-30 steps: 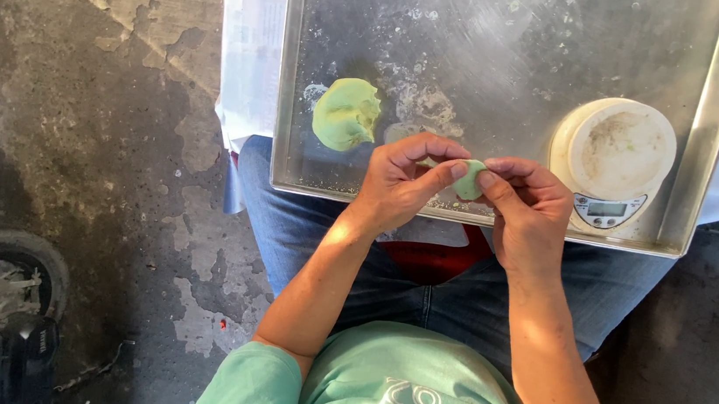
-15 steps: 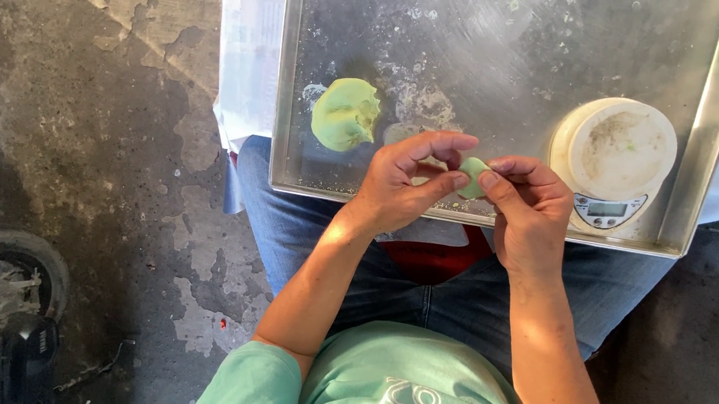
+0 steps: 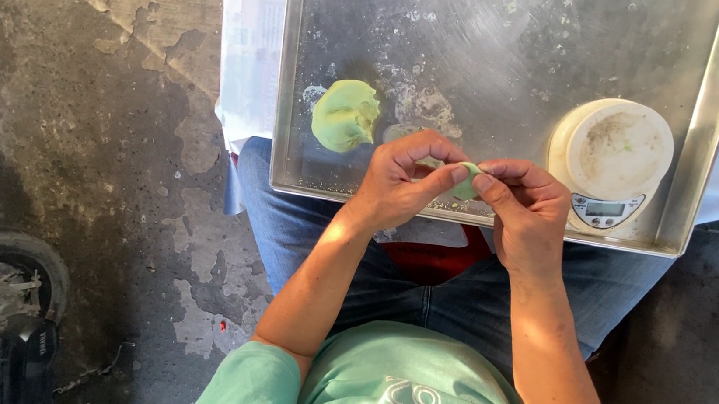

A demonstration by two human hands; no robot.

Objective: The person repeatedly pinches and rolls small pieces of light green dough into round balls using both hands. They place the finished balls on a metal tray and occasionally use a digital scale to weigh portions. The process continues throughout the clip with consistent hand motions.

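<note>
Little has moved since a second ago: your hands sit at the same spot over the near edge of the tray [image 3: 300, 91], low in the middle of the frame, and only the fingertips have shifted. Your left hand [image 3: 401, 184] now has its thumb laid further across the dough piece [image 3: 467, 182], and your right hand [image 3: 527, 211] meets it from the other side, so less of the pale green shows than before. Both hands are closed in a pinch on that small piece; the other fingers curl loosely beneath. It looks flatter and more folded than it did, which suggests you are shaping it between the fingertips, not pulling it apart.

The dough piece stays in the air, just above the tray's front rim and clear of the metal. The dough lump [image 3: 346, 115] lies untouched on the tray, left of your hands and near the floury smear. The scale [image 3: 614, 161], round and white with a dusted top, stands at the right end of the tray, just beside your right hand but not touching it.
</note>
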